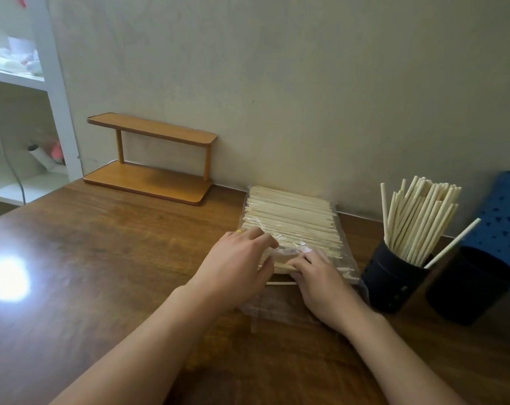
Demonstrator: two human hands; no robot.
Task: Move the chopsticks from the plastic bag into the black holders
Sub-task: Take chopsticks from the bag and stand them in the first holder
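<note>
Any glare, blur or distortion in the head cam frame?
Head view: strong glare spot on the wooden table at left; clear plastic bag glints between the left hand and right hand; wide-angle bending at the edges; blue perforated holder soft.

A dark brown wooden desk [102, 273] with a glossy top stands against a pale wall. Directly on it: an orange-brown two-tier wooden rack [148, 159] at the back, a clear plastic bag [294, 226] of pale wooden chopsticks lying flat near the wall, and at the right two black round holders, the left holder [391, 285] full of upright chopsticks, the right holder [469, 287] just beside it.
</note>
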